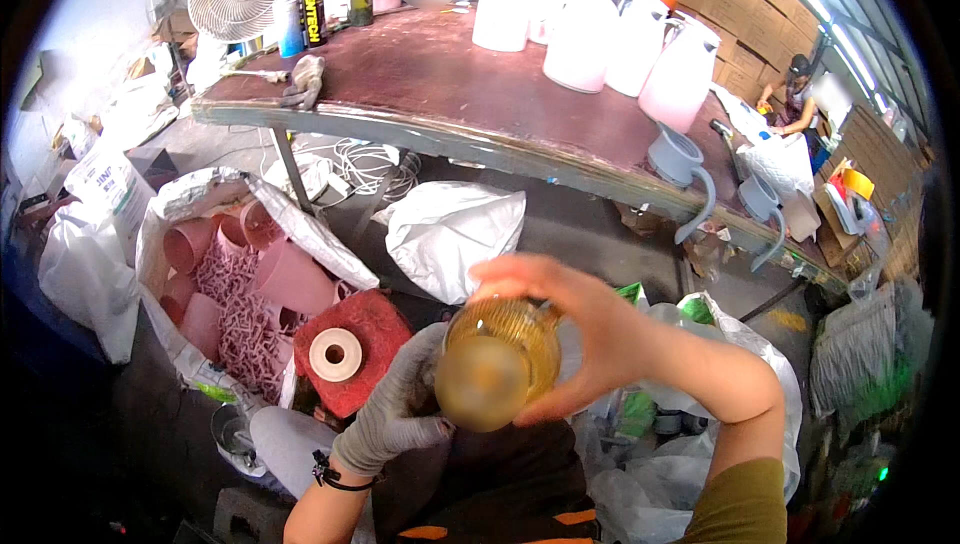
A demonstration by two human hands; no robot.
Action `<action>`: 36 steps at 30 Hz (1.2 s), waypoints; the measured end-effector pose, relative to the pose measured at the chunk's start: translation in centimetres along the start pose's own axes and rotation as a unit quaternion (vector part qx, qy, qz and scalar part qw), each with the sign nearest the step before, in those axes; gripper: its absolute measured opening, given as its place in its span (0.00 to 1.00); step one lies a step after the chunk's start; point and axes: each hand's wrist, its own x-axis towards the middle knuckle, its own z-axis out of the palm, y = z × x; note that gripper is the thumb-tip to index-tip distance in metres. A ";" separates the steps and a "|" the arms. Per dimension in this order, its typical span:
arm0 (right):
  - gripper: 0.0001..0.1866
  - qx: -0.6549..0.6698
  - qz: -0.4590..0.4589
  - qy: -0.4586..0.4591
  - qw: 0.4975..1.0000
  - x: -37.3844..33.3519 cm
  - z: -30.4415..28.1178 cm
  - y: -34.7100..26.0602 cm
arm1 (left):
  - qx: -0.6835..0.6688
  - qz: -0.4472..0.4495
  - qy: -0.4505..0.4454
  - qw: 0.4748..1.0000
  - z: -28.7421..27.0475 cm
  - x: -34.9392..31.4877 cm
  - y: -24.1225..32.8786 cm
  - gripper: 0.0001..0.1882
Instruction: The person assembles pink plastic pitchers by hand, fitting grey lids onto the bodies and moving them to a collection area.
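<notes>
An amber, see-through ribbed container point(540, 344) is held above my lap, its round end toward me and partly blurred. My left hand point(395, 409), in a grey glove, is closed around its left side. My bare right hand point(600, 334) curves around the other side, with fingers at the far rim and thumb near the close edge. Left of the gloved hand, a cream roll of tape point(335, 355) lies on a red padded seat point(378, 316).
Several pale pink jugs point(580, 44) stand on the long table point(420, 64), with grey handled pieces point(675, 156) at its near edge. A sack point(165, 209) of pink parts and scraps sits left, clear plastic bags point(640, 484) right. Another person point(795, 104) works at far right.
</notes>
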 end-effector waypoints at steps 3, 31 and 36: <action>0.50 0.025 0.102 0.092 0.990 -0.7 -1.7 1.5 | 0.013 -0.066 0.033 0.997 -3.2 -0.8 -2.3 0.43; 0.47 -0.409 0.435 0.453 0.662 -1.4 -17.4 18.9 | 0.227 -0.275 0.048 0.933 -7.4 -5.5 -10.1 0.26; 0.48 -0.419 0.477 0.458 0.623 -3.0 -19.0 19.9 | 0.219 -0.277 0.055 0.934 -7.9 -6.2 -10.7 0.26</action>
